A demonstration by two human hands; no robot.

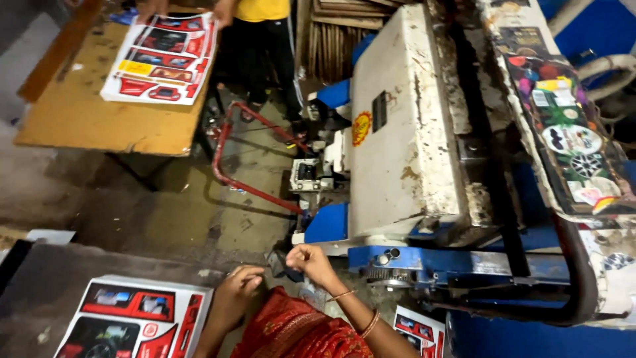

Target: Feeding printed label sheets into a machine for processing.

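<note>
Head view: my left hand (240, 282) and right hand (311, 258) meet above my lap, fingers pressed together as if pinching something too small to identify. Printed die-cut sheets (136, 317) lie on the surface just left. I'd keep both hands clear of the press (404, 132) beside them.

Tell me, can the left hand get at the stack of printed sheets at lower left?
Probably yes. The left hand hangs just right of the printed sheets, with nothing between them.
</note>
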